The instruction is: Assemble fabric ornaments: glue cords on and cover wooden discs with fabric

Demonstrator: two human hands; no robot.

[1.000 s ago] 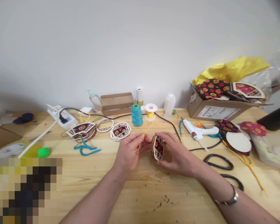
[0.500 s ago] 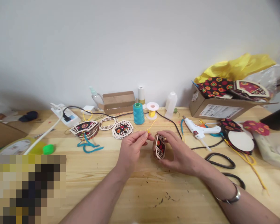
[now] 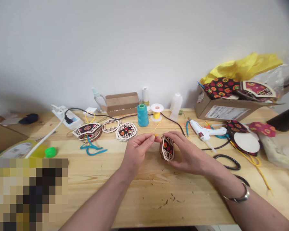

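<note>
My right hand (image 3: 186, 153) grips a small stack of wooden lattice pieces (image 3: 168, 149) on edge, the front one backed with dark red-patterned fabric. Left of it, my left hand (image 3: 138, 149) pinches the end of a yellow cord (image 3: 155, 135) between thumb and forefinger, close to the stack's upper edge. The cord seems to run back toward a white spool (image 3: 157, 108) wound with yellow. Beside that spool stands a cone of teal thread (image 3: 143, 116). More lattice pieces (image 3: 126, 132) lie flat beyond my left hand.
A white glue gun (image 3: 207, 131) and black-handled scissors (image 3: 227, 162) lie to the right. Behind them sits a cardboard box (image 3: 221, 112) full of fabric pieces. Further left are fan-shaped pieces (image 3: 87, 131) with teal cord, and a power strip (image 3: 67, 118). Dark scraps (image 3: 167, 202) dot the table front.
The stack has turned in my right hand, so its patterned face shows more, and it sits slightly further right. My left hand keeps its pinch on the yellow cord. The view has shifted slightly.
</note>
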